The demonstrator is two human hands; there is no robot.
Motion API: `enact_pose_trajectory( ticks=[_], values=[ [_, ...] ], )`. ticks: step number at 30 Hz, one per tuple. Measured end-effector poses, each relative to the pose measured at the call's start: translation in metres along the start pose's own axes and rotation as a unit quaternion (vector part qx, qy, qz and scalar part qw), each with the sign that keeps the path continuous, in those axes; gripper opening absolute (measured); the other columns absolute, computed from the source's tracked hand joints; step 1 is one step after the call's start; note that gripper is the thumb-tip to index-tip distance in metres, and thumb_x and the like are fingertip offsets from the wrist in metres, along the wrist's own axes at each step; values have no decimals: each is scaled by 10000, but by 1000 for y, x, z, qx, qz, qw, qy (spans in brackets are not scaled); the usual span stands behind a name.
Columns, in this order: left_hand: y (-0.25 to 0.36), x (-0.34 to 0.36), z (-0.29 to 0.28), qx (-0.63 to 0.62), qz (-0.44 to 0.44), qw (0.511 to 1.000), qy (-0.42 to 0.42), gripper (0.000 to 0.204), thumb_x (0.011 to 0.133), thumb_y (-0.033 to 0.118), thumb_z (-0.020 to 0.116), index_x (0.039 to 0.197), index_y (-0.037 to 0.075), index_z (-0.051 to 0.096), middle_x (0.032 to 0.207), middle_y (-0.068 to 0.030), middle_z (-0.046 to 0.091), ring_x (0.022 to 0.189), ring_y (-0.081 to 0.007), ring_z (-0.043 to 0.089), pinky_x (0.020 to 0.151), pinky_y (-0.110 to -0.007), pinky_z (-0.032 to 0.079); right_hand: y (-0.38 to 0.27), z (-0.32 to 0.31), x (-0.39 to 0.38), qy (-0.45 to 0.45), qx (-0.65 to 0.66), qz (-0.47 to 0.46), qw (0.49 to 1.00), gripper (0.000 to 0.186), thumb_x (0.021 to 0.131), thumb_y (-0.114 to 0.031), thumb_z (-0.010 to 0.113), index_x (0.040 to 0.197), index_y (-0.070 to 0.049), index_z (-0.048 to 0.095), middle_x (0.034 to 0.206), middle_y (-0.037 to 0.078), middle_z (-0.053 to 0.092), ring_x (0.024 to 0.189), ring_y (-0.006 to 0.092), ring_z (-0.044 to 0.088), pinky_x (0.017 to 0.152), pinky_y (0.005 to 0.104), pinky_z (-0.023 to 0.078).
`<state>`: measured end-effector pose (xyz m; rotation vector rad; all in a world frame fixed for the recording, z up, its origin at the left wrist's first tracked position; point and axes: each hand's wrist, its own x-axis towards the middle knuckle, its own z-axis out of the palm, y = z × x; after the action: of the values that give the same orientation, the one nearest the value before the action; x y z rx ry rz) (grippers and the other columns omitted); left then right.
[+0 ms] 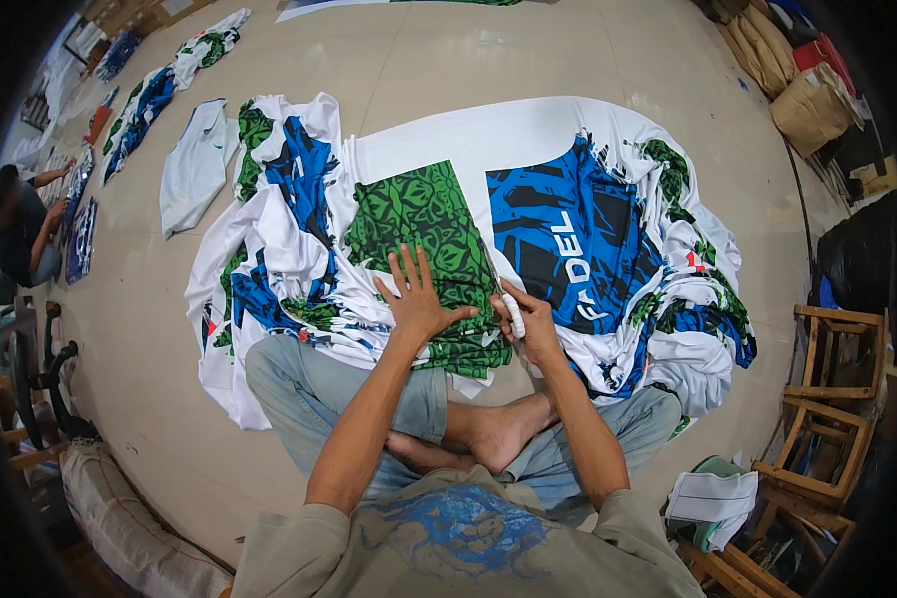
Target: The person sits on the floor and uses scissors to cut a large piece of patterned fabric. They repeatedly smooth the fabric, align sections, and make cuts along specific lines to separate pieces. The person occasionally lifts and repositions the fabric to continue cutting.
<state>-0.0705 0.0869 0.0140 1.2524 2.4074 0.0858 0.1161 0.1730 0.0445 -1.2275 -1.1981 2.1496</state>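
Note:
A long white fabric sheet (pixel 409 148) printed with coloured panels lies across the floor before me, bunched up on both sides. My left hand (pixel 418 304) rests flat with fingers spread on a green and black patterned panel (pixel 404 204). Closed round the white-handled scissors (pixel 513 311) is my right hand (pixel 536 334), at the right edge of that green panel. The scissor blades point away from me along a gap in the cloth. Right of the gap lies a blue and black panel (pixel 543 239) with white lettering.
A pale cut piece of cloth (pixel 197 164) lies left of the sheet. Another person (pixel 25 229) sits at the far left among fabric pieces. Wooden stools (pixel 832 419) stand at the right, below brown paper bags (pixel 815 108). A stuffed sack (pixel 130 523) is at lower left.

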Motion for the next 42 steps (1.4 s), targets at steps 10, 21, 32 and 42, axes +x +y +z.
enact_pose_trajectory(
  ticks=[10,21,32,42],
  values=[
    [0,0,-3,4,-2,1000,-6,1542,506,945,566,1527,-14,-80,1585,-264,-136,1447,-436,-201,1046,-744,-57,-12,12,14,22,65,4,998,526,838,-111,746,1325,-14,572,709,8,613,470,66,492,410,219,356],
    [2,-1,-6,11,-9,1000,-15,1537,504,959,537,1529,-6,-79,1589,-252,-142,1451,-418,-208,1062,-730,-58,-8,15,21,10,43,-13,999,540,836,-106,758,1331,-10,564,757,17,634,480,67,501,414,218,365],
    [-1,1,1,6,-1,1000,7,1572,473,955,566,1525,-11,-89,1586,-264,-135,1449,-437,-195,1043,-749,-47,-20,28,40,26,48,-7,999,500,830,-83,752,1303,-30,600,727,15,627,464,79,504,405,225,342],
    [-1,1,3,2,-1,1000,11,1566,481,948,579,1525,-17,-77,1586,-267,-126,1448,-441,-193,1044,-749,-52,-20,29,45,26,39,-14,999,520,807,-110,782,1289,-24,609,720,-3,615,487,68,518,416,216,349]
  ],
)
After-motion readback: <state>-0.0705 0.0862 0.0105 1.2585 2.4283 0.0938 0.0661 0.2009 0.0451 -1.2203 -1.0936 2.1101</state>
